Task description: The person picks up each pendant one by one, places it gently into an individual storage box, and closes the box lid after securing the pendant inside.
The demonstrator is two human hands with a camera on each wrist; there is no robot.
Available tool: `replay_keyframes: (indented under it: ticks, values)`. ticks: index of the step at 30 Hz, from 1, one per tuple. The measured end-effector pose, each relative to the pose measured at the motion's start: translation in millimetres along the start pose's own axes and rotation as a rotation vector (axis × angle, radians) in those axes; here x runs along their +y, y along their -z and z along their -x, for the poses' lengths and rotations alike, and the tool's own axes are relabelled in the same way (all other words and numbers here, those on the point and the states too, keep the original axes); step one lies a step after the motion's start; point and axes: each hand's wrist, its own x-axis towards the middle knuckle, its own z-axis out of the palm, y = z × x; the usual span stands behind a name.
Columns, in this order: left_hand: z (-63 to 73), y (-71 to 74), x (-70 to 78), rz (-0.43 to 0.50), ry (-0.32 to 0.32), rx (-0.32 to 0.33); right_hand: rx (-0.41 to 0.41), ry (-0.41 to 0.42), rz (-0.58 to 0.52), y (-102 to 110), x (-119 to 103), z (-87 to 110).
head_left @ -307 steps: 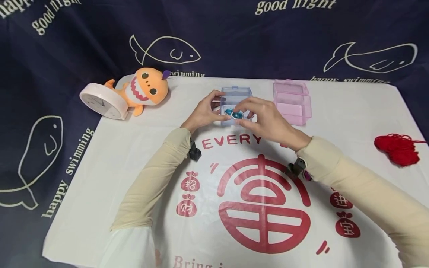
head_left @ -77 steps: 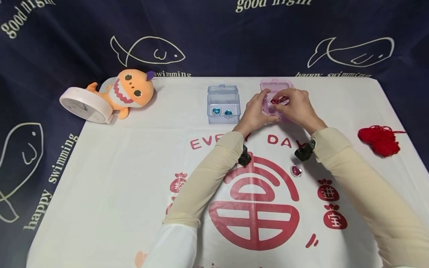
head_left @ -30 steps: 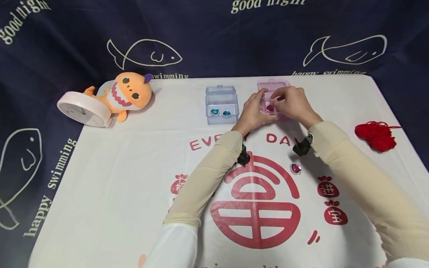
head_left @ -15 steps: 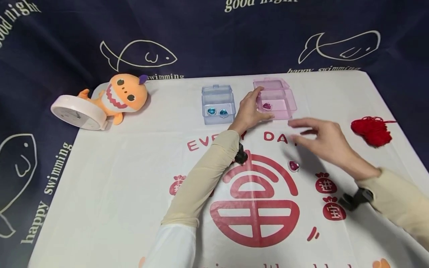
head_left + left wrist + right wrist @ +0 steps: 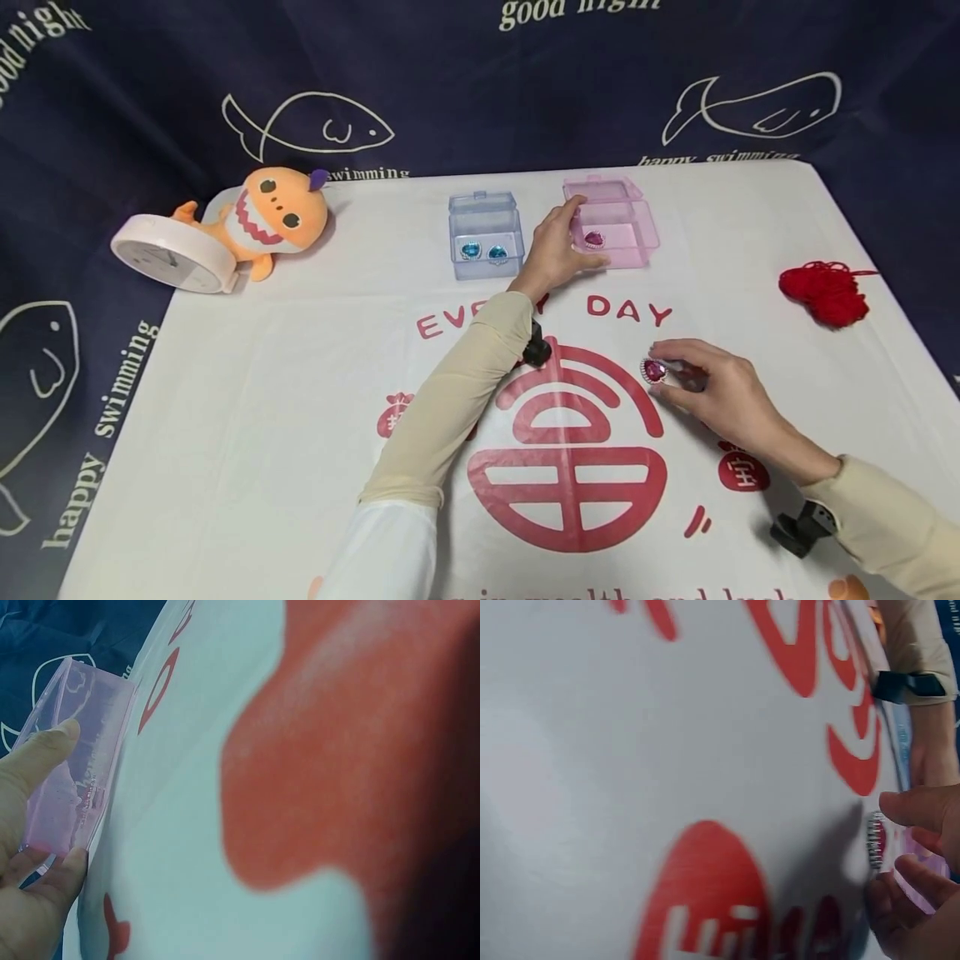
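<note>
Currently, left hand (image 5: 557, 250) grips the left side of the open pink box (image 5: 626, 257), one magenta gem (image 5: 594, 240) inside. Right hand (image 5: 723, 392) has thumb and fingertips apart, bracketing the loose heart gem (image 5: 655, 372) on the surface (image 5: 262, 392); can't tell if pinched. Blue box (image 5: 487, 270) stands left.

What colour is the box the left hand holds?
The box is see-through pink, best in head view.

Tbl (image 5: 300, 358): clock (image 5: 174, 254) & plush (image 5: 281, 208) L, gems (image 5: 498, 252) in boxes (image 5: 626, 257) mid-back, yarn (image 5: 825, 293) R, another gem (image 5: 654, 371) in front.
</note>
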Motion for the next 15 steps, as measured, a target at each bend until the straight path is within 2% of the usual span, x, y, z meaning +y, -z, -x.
replay_keyframes:
  ticks: [5, 15]
  values:
    - [0.1, 1.7, -1.9, 0.004, -0.014, 0.008, 0.046, 0.037, 0.026, -8.3, 4.7, 3.2]
    - [-1.1, 1.0, -1.6, -0.013, -0.018, 0.022, 0.052, 0.037, 0.029, -11.3, 7.5, 3.6]
